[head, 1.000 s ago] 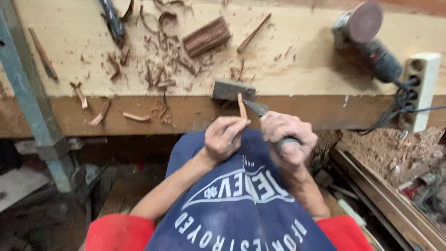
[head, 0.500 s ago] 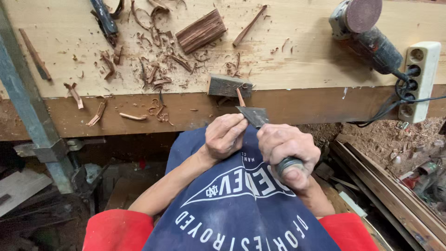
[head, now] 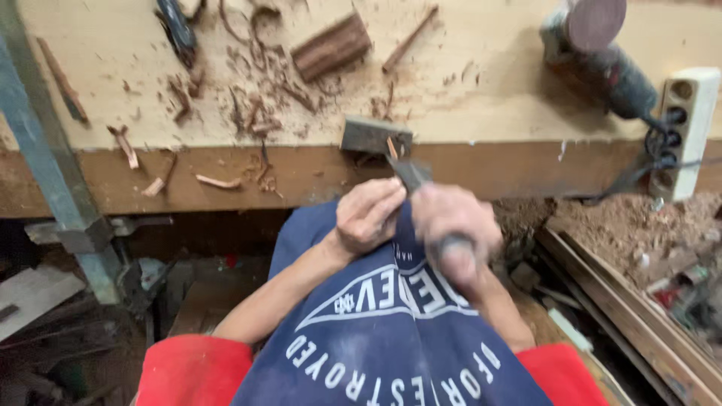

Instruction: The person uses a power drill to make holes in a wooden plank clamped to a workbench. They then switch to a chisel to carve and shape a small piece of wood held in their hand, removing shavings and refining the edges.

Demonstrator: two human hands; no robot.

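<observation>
Both hands sit at centre frame, just below the front edge of the pale wooden desk (head: 481, 98). Left hand (head: 368, 214) has its fingers curled round a thin reddish wood sliver (head: 392, 147); only the sliver's tip shows above the fingers, the rest is hidden. Right hand (head: 451, 225) is fisted tight on the dark handle of a grey-bladed knife (head: 412, 173). That hand is motion-blurred and the handle mostly covered. The blade pokes up between the hands, beside the sliver; can't tell if the edge touches the wood. Hands nearly touch each other.

Just above them, on the desk edge, a small dark grey rectangular block (head: 374, 135). Upper centre: ridged reddish-brown wood block (head: 332, 46), with curled red-brown shavings (head: 256, 90) scattered to its left. Top right: grey power sander with a round reddish disc (head: 598, 41), partly cut off by the frame top. Right edge: cream multi-socket power strip (head: 688, 124) hanging over the desk front, black cord plugged in. Top-left dark tool (head: 174, 26) is cropped, can't identify it. Lower right floor area is blurred.
</observation>
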